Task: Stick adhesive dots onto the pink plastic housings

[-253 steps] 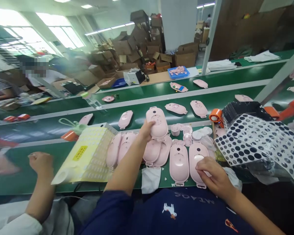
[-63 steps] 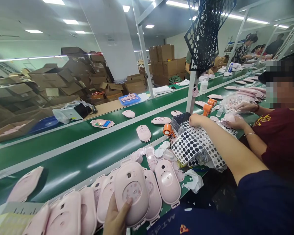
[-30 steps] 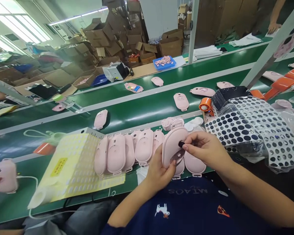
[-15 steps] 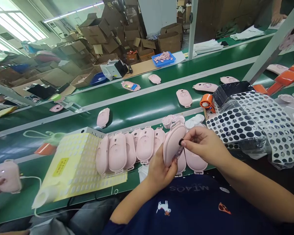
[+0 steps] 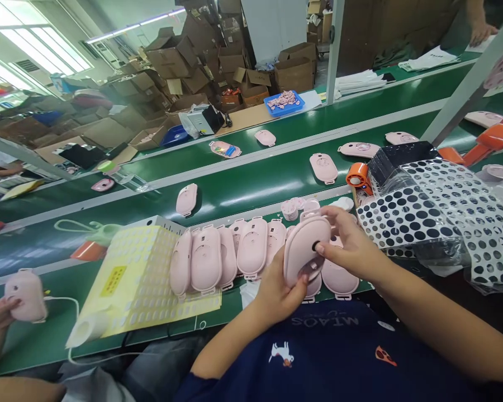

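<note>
My left hand [image 5: 283, 287] is closed around the lower end of a pink oval plastic case [image 5: 304, 251], which it holds up tilted. On the case's face sits a small round black sticker [image 5: 317, 246]. My right hand [image 5: 350, 243] presses its thumb at that sticker, and its fingers curl behind the case's upper right edge. Behind my hands stands a row of similar pink cases [image 5: 251, 248], leaning on one another. Sheets of round black stickers [image 5: 406, 218] lie to the right of my right hand.
A green conveyor belt [image 5: 243, 187] carries several spaced pink cases. Yellow sticker sheets [image 5: 121, 285] drape over a box at left. Beside it, a co-worker's hand [image 5: 0, 312] holds a pink case with a white cable. An orange device [image 5: 357, 174] and a metal post [image 5: 465, 78] stand at right.
My right thumb has moved from pinching the black sticker at the case's edge to pressing it on the face. My right fingers now reach behind the case, which is turned more toward me.
</note>
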The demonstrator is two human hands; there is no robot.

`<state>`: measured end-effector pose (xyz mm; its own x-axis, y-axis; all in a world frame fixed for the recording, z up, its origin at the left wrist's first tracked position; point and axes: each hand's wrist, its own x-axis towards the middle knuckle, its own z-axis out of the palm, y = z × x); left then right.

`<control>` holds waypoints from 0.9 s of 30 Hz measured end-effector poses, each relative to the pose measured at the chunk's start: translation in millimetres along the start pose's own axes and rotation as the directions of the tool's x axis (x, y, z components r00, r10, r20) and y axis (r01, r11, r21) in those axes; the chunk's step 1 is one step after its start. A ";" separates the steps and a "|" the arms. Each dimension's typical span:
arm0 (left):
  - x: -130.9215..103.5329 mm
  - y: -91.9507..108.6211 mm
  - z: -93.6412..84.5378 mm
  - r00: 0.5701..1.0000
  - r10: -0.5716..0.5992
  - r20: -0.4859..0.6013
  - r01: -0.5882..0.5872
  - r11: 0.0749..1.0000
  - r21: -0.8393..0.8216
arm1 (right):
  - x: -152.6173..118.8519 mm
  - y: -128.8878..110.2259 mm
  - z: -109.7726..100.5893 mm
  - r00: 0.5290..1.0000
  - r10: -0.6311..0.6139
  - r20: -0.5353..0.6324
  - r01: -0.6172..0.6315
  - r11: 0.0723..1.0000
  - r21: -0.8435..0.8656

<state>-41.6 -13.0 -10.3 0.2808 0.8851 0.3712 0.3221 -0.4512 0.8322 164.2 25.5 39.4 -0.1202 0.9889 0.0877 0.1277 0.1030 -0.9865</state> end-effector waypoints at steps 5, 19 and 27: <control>2.7 8.7 4.4 0.987 -0.098 0.127 0.113 0.987 -0.114 | -2.6 19.6 8.2 0.983 0.111 0.147 -0.148 0.950 0.273; 203.7 -123.6 -62.5 0.591 -0.765 -0.256 0.690 0.644 -0.331 | -45.2 50.3 -25.1 0.969 0.231 0.082 -0.244 0.946 0.212; 213.3 -143.2 -89.0 0.572 -0.743 -0.349 0.806 0.588 0.069 | -60.6 56.0 -43.5 0.960 0.281 -0.001 -0.275 0.941 0.196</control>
<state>-108.2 250.5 -13.7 -0.3940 0.8809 -0.2623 0.4780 0.4401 0.7602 221.5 -24.0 -15.1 -0.0783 0.9782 -0.1926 -0.0395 -0.1961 -0.9798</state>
